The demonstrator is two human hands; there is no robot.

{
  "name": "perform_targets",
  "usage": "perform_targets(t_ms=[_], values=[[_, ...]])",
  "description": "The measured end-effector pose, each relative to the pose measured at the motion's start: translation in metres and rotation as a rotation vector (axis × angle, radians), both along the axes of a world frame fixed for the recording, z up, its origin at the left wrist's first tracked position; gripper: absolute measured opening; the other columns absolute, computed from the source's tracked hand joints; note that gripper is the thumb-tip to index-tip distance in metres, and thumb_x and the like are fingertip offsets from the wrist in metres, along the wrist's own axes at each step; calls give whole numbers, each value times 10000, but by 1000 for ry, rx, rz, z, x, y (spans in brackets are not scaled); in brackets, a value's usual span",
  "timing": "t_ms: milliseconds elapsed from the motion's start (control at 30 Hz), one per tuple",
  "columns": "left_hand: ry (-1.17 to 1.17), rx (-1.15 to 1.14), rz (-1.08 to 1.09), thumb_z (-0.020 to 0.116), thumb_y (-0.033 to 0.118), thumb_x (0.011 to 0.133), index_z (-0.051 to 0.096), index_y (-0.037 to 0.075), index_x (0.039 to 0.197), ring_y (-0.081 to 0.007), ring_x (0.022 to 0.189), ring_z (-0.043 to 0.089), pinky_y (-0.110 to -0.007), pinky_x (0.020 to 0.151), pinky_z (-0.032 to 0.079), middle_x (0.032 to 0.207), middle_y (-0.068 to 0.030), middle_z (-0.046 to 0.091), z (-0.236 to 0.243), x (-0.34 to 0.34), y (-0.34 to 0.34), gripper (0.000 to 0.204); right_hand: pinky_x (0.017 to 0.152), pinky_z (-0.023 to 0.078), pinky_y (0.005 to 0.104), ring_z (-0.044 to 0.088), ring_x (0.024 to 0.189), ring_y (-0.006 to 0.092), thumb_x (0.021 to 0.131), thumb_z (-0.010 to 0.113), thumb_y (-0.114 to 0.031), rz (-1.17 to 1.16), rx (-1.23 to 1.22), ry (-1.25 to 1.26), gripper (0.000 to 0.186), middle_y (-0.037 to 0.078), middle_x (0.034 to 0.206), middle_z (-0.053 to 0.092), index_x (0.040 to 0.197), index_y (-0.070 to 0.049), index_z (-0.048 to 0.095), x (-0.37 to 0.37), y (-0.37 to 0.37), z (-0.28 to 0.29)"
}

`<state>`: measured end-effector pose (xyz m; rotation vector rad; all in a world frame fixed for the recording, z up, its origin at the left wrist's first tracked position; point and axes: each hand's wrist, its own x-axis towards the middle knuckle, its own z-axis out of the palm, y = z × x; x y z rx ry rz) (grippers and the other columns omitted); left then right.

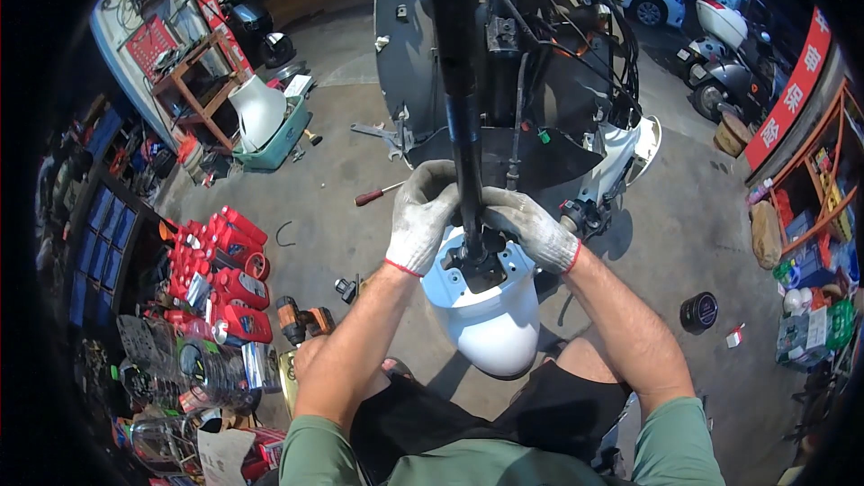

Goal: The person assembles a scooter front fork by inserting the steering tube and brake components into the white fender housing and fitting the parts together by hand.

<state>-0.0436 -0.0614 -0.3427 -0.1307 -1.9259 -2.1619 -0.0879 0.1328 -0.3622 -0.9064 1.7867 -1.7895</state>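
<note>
My left hand (423,207) and my right hand (526,220), both in light knit gloves with red cuffs, are closed round the lower part of a long black tube (465,117) standing upright. Its foot meets a black fitting (480,270) on a white front fender (486,333) with a pale blue-grey top plate, between my knees. Just beyond my hands is a partly stripped scooter body (405,54) with black cables and a dark frame. Some of my fingers are hidden behind the tube.
A screwdriver (364,198) and wrenches (378,133) lie ahead-left. An orange drill (292,319) and red bottles (234,292) are at left, beside racks. A teal bin (270,148) holds white panels. At right are a black tub (697,310), shelves (823,225) and parked scooters (706,81).
</note>
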Motion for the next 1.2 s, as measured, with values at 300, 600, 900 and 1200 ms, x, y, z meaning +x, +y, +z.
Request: perform_targets(t_ms=[300, 600, 900, 1200], values=[[40, 94, -11, 697, 85, 967, 631, 46, 1116, -96, 813, 648, -246, 701, 527, 965, -20, 684, -12, -3, 5, 167, 833, 497, 326, 604, 910, 164, 1074, 522, -337, -280, -68, 31, 360, 98, 981, 643, 1100, 1, 645, 2, -22, -16], [83, -108, 55, 675, 71, 972, 649, 27, 1113, -88, 824, 640, -256, 729, 537, 958, -22, 671, -19, -4, 2, 149, 746, 479, 245, 556, 813, 80, 1044, 614, -309, -386, -219, -196, 292, 9, 893, 619, 1065, -22, 661, 13, -36, -7], [74, -233, -45, 664, 158, 977, 593, -2, 1271, -161, 1079, 634, -335, 974, 514, 1158, -91, 661, -20, 17, -12, 342, 753, 493, 248, 566, 827, 75, 1031, 625, -282, -405, -220, -183, 295, 20, 920, 626, 1098, 4, 645, 20, -37, -9], [267, -454, -125, 643, 104, 895, 641, 1, 1296, -287, 1253, 591, -399, 1075, 458, 1354, -166, 594, 0, 30, -24, 415, 660, 490, 250, 576, 735, 79, 1047, 579, -224, -583, -203, -276, 239, 23, 897, 653, 1083, -1, 654, 20, -27, -9]])
